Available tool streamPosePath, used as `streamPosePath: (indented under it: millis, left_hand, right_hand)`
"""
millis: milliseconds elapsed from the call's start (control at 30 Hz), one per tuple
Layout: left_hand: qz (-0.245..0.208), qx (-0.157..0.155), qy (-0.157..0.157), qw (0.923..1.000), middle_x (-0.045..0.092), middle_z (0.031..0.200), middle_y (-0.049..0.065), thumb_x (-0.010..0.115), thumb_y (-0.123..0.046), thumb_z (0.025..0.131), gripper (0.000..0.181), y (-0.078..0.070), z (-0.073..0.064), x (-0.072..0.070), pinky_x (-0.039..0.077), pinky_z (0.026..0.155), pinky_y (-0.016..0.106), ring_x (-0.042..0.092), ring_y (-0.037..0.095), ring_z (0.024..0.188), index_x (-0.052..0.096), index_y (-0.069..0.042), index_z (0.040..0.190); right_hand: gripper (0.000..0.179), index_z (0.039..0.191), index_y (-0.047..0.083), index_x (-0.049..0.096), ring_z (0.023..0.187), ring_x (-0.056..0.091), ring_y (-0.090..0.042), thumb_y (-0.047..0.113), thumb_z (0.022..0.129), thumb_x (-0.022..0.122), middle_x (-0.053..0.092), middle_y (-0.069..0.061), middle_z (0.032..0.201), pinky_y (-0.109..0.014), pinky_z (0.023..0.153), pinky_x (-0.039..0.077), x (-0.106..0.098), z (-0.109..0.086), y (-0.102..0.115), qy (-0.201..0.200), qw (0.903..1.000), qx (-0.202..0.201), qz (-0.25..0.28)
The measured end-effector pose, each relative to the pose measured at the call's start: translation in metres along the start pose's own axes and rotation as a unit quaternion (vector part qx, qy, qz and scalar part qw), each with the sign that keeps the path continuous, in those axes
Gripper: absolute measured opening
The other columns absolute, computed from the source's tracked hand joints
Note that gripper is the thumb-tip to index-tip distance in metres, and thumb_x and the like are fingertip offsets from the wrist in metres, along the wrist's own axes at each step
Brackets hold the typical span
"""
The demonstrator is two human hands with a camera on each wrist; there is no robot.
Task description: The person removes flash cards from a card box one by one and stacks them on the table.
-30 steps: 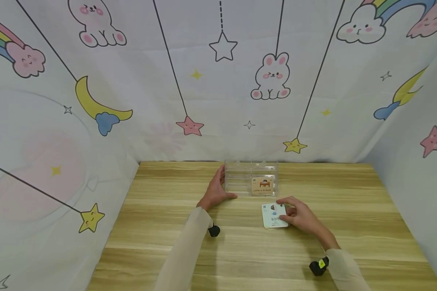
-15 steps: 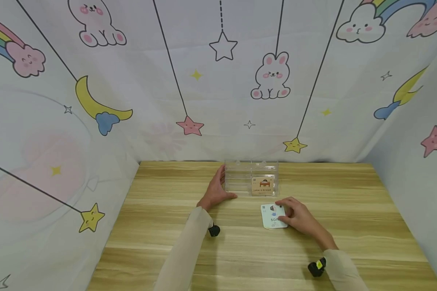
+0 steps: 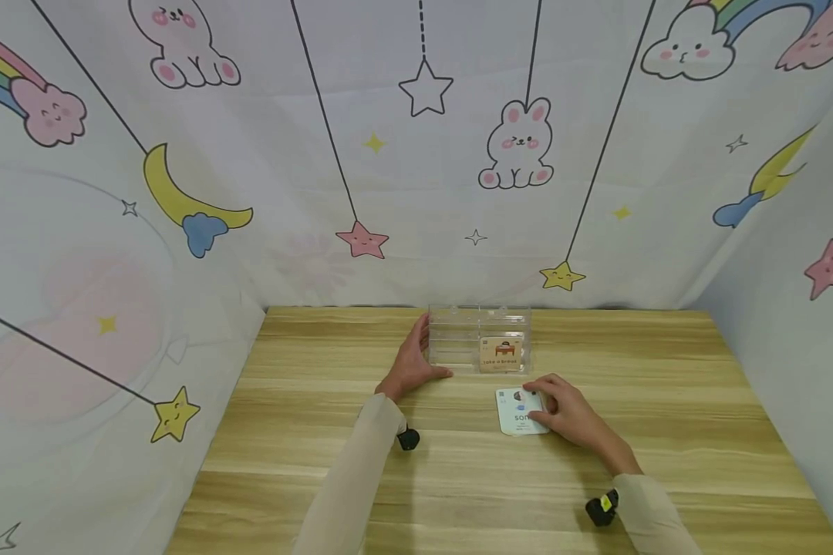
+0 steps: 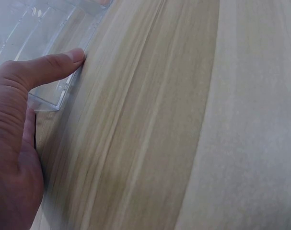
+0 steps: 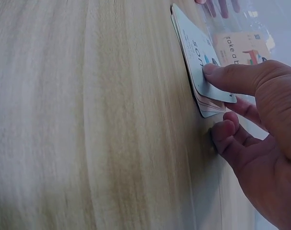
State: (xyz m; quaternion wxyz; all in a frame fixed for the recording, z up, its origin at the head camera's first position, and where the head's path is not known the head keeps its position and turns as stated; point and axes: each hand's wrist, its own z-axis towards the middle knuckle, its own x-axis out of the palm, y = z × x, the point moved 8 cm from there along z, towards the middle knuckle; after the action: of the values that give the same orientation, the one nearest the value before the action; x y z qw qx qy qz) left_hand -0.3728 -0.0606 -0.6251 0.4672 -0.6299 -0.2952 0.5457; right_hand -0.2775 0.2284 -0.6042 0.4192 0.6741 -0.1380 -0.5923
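A clear plastic compartment rack (image 3: 454, 358) stands at the back of the table. My left hand (image 3: 411, 362) holds its left end, fingers along the side and thumb (image 4: 75, 55) on the front bottom edge. In front of the rack is a small stack of light blue flash cards (image 3: 517, 412), the top one reading "son", partly hidden by my thumb. My right hand (image 3: 569, 412) pinches the stack's right edge, thumb on the top card and a finger at the far edge. From the right wrist, the cards (image 5: 191, 48) look slightly fanned at the near corner.
An orange "take a break" card (image 3: 501, 354) stands in the rack's lower right compartment. Behind the wooden table (image 3: 305, 362) hangs a white cartoon-print curtain (image 3: 416, 193), which also runs along both sides. Black wrist cameras (image 3: 408, 439) sit below each hand.
My right hand has shifted slightly left, and the cards have moved a little with it. My left hand and the rack have stayed in place.
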Motion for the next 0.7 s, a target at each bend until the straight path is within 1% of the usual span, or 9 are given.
streamPosePath:
  millis: [200,367,700]
  left_hand:
    - [-0.001,0.002,-0.001,1.0,0.03,0.167,0.007,0.099,-0.012,0.07,0.129,-0.0003,0.0002,0.0,0.034,0.121,0.031,0.034,0.022,0.151,0.014,-0.021,0.167]
    - [-0.005,0.006,-0.002,1.0,0.029,0.167,0.008,0.098,-0.011,0.071,0.129,-0.0021,-0.0001,0.0002,0.035,0.121,0.035,0.034,0.024,0.151,0.013,-0.019,0.167]
    - [-0.005,0.005,-0.001,1.0,0.029,0.168,0.008,0.098,-0.01,0.071,0.128,-0.005,-0.001,0.0001,0.034,0.121,0.033,0.034,0.024,0.151,0.013,-0.018,0.167]
  right_hand:
    - [0.047,0.128,-0.001,0.069,0.071,0.045,-0.01,0.002,0.084,0.085,0.062,-0.012,0.12,-0.023,0.059,0.04,-0.0011,-0.0016,-0.0019,-0.007,1.0,-0.002,-0.003]
    - [0.047,0.129,-0.001,0.069,0.073,0.046,-0.012,0.004,0.085,0.085,0.061,-0.012,0.121,-0.023,0.06,0.04,-0.0009,-0.0022,-0.003,0.002,1.0,0.005,-0.007]
    - [0.047,0.131,-0.001,0.068,0.073,0.045,-0.012,0.006,0.087,0.084,0.059,-0.013,0.123,-0.023,0.063,0.039,0.0,-0.0029,-0.0046,0.012,0.9997,0.011,-0.018]
